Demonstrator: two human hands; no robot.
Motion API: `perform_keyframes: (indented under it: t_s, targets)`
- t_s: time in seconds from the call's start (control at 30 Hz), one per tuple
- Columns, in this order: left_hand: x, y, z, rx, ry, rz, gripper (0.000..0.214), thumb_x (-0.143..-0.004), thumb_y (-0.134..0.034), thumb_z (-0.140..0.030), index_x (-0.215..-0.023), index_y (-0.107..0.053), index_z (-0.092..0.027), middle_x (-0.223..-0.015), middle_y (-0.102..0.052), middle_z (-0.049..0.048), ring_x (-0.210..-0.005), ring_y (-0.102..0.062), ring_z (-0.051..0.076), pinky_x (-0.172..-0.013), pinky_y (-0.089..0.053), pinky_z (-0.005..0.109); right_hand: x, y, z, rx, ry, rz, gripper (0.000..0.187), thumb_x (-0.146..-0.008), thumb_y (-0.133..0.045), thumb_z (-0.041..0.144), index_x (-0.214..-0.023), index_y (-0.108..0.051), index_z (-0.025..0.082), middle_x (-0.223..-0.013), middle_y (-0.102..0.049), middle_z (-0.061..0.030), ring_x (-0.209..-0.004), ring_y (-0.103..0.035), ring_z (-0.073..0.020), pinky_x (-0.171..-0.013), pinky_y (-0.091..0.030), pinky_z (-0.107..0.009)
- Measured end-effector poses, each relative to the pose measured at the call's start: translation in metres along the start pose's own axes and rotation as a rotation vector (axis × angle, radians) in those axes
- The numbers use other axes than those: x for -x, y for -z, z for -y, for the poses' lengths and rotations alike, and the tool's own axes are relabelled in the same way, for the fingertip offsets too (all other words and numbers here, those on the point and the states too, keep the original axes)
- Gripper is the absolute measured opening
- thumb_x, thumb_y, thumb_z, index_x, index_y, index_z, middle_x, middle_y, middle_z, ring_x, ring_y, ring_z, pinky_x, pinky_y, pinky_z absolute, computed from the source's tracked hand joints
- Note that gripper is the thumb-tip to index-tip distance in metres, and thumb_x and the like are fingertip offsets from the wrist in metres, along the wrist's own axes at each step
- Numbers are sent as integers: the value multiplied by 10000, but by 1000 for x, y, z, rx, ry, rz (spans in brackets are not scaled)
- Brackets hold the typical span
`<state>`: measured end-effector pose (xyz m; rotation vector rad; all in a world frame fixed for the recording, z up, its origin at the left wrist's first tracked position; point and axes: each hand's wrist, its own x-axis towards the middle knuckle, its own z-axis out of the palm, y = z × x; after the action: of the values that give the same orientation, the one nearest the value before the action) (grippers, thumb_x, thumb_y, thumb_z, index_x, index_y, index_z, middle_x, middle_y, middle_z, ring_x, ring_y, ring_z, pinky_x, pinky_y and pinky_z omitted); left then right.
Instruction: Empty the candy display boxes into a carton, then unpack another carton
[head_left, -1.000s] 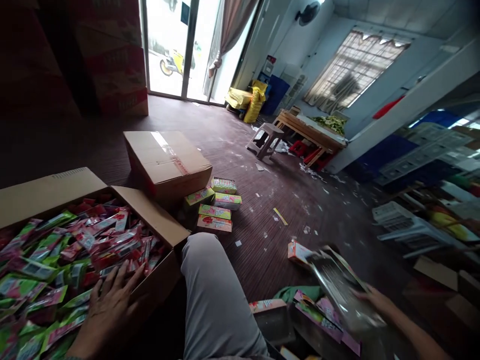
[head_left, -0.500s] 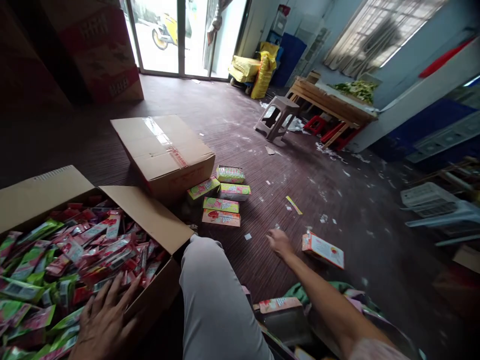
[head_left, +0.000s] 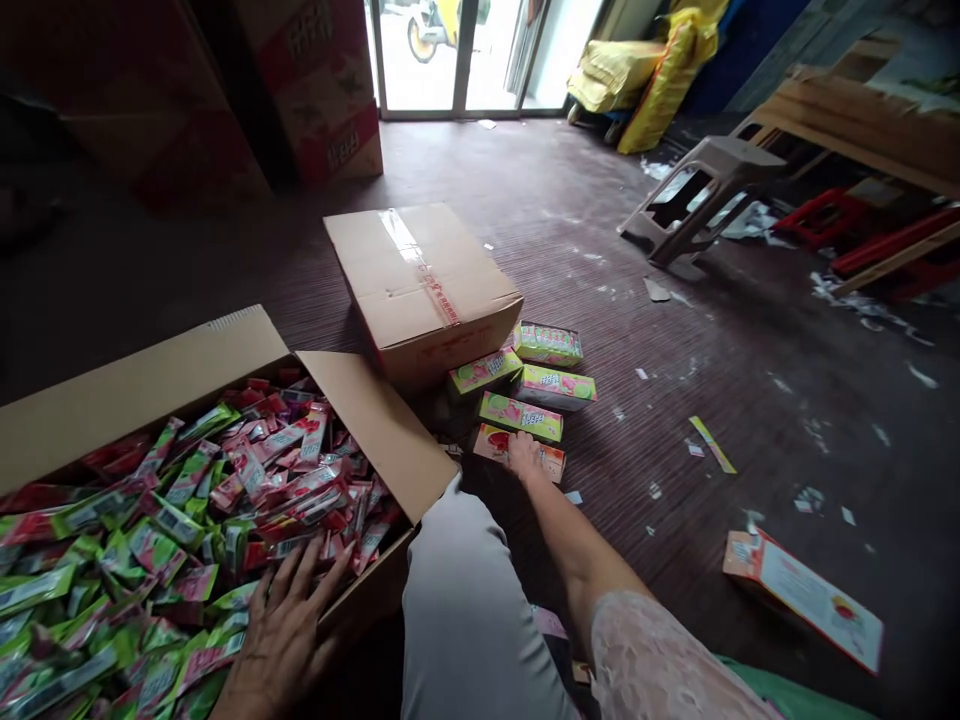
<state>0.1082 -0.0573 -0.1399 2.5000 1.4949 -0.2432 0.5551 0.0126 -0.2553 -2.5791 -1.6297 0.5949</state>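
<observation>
Head view: left hand [head_left: 289,620] spread loosely, grasping nothing, palm down over candy packets [head_left: 187,520] by right edge of open carton [head_left: 375,430]. Right hand [head_left: 525,457] on top of orange box [head_left: 491,443], fingers bent; cannot tell whether grip is firm. Orange box on floor [head_left: 600,300], just beside green boxes [head_left: 521,415], near closed carton's [head_left: 412,270] near right corner. White-sided box [head_left: 817,600] farther right.

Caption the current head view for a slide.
Left hand rests on packets in an open carton; right hand touches an orange box.
</observation>
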Motion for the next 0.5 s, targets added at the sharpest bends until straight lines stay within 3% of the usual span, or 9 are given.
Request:
perform_keyframes:
  t_s: [0.13,0.27,0.4,0.5]
  targets:
    - [-2,0,0,30,5,23,617,-793,-558,-324,-1407,-494,-328,-1554,-369,127,-1440,-266,344,-1134,-203,556,28,-3,0,-28,40,-39,297,-636,-668,94,-917,-634,183,-1054,-607,-112,-990,-536,-246,-881,-407,-368]
    - [-2,7,-5,77,0,3,709,-776,-577,-250,-1458,-414,-350,-1587,-309,107,-1465,-213,327,-1150,-170,550,55,18,3,-92,93,-95,305,-671,-595,124,-962,-626,209,-1035,-633,-99,-886,-590,-237,-800,-450,-362]
    - [-1,22,-13,162,41,70,840,-714,-654,-226,-1489,-354,-351,-1615,-232,110,-1471,-184,353,-1156,-128,589,47,69,32,-126,159,-198,400,-753,-519,175,-1147,-586,184,-966,-669,-134,-857,-608,-246,-801,-453,-381]
    - [0,28,-14,281,43,85,845,-727,-691,-347,-1496,-341,-350,-1618,-209,125,-1471,-163,384,-1148,-101,640,41,129,87,-130,237,-366,378,-795,-544,304,-1144,-590,165,-814,-672,-126,-752,-599,-252,-748,-454,-389]
